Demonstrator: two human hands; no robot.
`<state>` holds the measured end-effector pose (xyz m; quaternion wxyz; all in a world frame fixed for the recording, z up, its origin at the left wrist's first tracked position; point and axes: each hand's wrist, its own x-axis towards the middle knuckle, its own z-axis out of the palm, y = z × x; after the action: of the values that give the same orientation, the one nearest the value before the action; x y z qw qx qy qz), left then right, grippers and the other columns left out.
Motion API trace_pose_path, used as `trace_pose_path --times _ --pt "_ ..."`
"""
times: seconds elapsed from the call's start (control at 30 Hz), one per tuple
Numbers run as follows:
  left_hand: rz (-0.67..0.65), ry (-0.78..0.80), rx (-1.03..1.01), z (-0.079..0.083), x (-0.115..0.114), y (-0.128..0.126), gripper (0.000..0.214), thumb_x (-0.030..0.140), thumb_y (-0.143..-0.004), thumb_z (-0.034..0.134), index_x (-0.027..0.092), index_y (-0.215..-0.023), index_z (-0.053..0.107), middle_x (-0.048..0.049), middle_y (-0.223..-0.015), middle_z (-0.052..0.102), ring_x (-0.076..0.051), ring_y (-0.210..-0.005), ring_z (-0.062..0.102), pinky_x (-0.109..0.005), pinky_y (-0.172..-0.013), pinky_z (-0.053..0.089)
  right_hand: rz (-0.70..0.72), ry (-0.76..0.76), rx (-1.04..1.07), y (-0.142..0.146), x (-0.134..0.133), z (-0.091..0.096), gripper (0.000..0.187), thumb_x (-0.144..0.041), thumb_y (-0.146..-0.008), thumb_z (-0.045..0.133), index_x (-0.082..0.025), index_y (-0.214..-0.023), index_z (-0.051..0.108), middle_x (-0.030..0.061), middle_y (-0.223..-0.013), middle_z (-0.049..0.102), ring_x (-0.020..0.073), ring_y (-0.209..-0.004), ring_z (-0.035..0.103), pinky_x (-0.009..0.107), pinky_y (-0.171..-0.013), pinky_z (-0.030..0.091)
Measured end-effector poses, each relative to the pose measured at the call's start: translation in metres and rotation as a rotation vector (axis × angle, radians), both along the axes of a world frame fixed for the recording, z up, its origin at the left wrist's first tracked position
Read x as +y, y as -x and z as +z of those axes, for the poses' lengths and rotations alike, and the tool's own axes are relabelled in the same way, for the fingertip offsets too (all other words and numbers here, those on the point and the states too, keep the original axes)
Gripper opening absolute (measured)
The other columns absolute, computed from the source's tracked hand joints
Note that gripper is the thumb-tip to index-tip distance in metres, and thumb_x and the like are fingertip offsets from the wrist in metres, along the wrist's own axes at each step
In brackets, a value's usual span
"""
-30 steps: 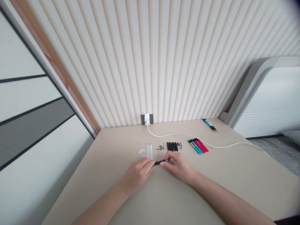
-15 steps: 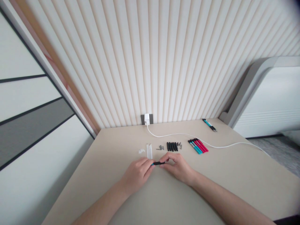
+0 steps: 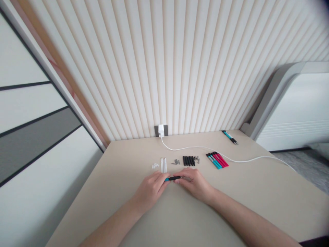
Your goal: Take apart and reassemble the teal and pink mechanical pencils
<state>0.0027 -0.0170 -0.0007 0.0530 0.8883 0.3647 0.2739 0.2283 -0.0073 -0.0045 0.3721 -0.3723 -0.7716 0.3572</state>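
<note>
A pen (image 3: 174, 178) with a blue barrel and a black grip lies level between my two hands. My left hand (image 3: 153, 187) is closed round its blue barrel, hiding the far end. My right hand (image 3: 194, 181) pinches near the black grip and the small metal tip that points right. Just beyond my fingers lie thin white refills (image 3: 163, 165), small clear-white pieces (image 3: 155, 165), grey springs or small metal parts (image 3: 176, 162), a row of black grips (image 3: 189, 161) and several metal tips (image 3: 196, 159).
Blue and red pen barrels (image 3: 217, 160) lie side by side to the right. Two blue-and-black pens (image 3: 230, 137) rest near the back edge. A white cable (image 3: 187, 147) runs from a charger (image 3: 161, 131) across the table (image 3: 128, 151). A ribbed wall stands behind.
My right fingers have shifted slightly left along the pen, and its metal tip shows more. A bit more of the blue barrel shows at my left fingers.
</note>
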Motion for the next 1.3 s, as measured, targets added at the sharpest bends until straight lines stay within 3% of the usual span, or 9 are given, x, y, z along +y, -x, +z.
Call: trace_pose_path --times 0.13,0.3,0.4,0.53,0.77,1.0,1.07,1.2,1.3 --pt "0.007 0.001 0.034 0.001 -0.002 -0.001 0.016 0.023 -0.098 0.047 0.019 -0.109 0.057 -0.0037 -0.086 0.067 -0.018 -0.08 0.064 -0.028 -0.07 0.052 -0.011 -0.006 -0.075 -0.001 0.0 -0.001 0.031 -0.047 -0.091 0.059 -0.025 -0.081 0.077 0.0024 -0.069 0.071 0.0182 -0.065 0.061 0.029 -0.063 0.045" --pt "-0.017 -0.026 0.091 0.008 -0.004 -0.004 0.014 0.022 -0.098 0.046 0.019 -0.103 0.059 -0.0034 -0.083 0.066 -0.019 -0.08 0.063 -0.029 -0.07 0.051 0.027 0.069 -0.116 0.001 -0.003 -0.002 0.055 -0.043 -0.1 0.041 -0.02 -0.058 0.068 0.0023 -0.06 0.067 0.0148 -0.058 0.061 0.027 -0.065 0.045" --pt "0.013 -0.034 0.106 0.008 -0.002 -0.004 0.015 0.02 -0.098 0.045 0.018 -0.102 0.06 -0.0041 -0.085 0.066 -0.02 -0.082 0.062 -0.031 -0.073 0.052 -0.001 0.055 -0.109 0.001 -0.002 -0.002 0.046 -0.041 -0.1 0.041 -0.02 -0.073 0.073 0.0032 -0.069 0.07 0.0165 -0.065 0.063 0.028 -0.067 0.046" --pt "0.068 -0.034 0.09 0.004 0.003 0.001 0.015 0.019 -0.098 0.045 0.017 -0.104 0.059 -0.0047 -0.086 0.066 -0.02 -0.084 0.063 -0.033 -0.076 0.053 -0.052 -0.025 -0.073 -0.003 0.002 0.0 0.024 -0.037 -0.09 0.061 -0.023 -0.108 0.07 0.0045 -0.09 0.072 0.02 -0.08 0.064 0.03 -0.072 0.048" --pt "0.035 -0.073 0.067 0.004 0.001 0.002 0.019 0.02 -0.099 0.045 0.017 -0.114 0.057 -0.0045 -0.087 0.067 -0.019 -0.084 0.063 -0.031 -0.074 0.053 -0.044 -0.12 -0.124 -0.009 0.004 0.006 0.018 -0.031 -0.094 0.057 -0.022 -0.09 0.071 0.0053 -0.085 0.071 0.02 -0.08 0.063 0.031 -0.076 0.045" --pt "0.012 -0.103 0.075 0.005 -0.001 -0.001 0.011 0.019 -0.095 0.053 0.017 -0.103 0.06 -0.0028 -0.082 0.066 -0.019 -0.078 0.062 -0.03 -0.068 0.052 0.007 -0.137 -0.268 -0.006 -0.001 0.006 0.044 -0.031 -0.101 0.037 -0.018 -0.067 0.062 0.0021 -0.061 0.06 0.0145 -0.061 0.054 0.028 -0.068 0.041" --pt "0.017 -0.101 0.086 0.006 0.0 0.0 0.011 0.018 -0.095 0.054 0.017 -0.102 0.061 -0.0028 -0.082 0.066 -0.02 -0.079 0.062 -0.031 -0.07 0.052 0.004 -0.122 -0.263 -0.005 0.0 0.004 0.041 -0.032 -0.102 0.036 -0.018 -0.076 0.065 0.0029 -0.066 0.063 0.0148 -0.064 0.056 0.028 -0.07 0.043" --pt "0.033 -0.095 0.077 0.005 0.002 0.001 0.009 0.017 -0.095 0.054 0.017 -0.101 0.06 -0.0029 -0.084 0.067 -0.02 -0.081 0.062 -0.032 -0.072 0.052 -0.003 -0.168 -0.192 -0.007 0.002 0.001 0.025 -0.037 -0.094 0.056 -0.02 -0.111 0.064 0.0053 -0.091 0.069 0.0176 -0.08 0.061 0.03 -0.078 0.046" --pt "0.023 -0.09 0.069 0.004 0.002 0.001 0.009 0.019 -0.095 0.053 0.017 -0.101 0.06 -0.0028 -0.083 0.066 -0.019 -0.08 0.062 -0.032 -0.071 0.052 -0.006 -0.215 -0.177 -0.008 0.003 0.002 0.017 -0.032 -0.094 0.056 -0.021 -0.102 0.067 0.0043 -0.089 0.069 0.0174 -0.082 0.061 0.03 -0.08 0.045"
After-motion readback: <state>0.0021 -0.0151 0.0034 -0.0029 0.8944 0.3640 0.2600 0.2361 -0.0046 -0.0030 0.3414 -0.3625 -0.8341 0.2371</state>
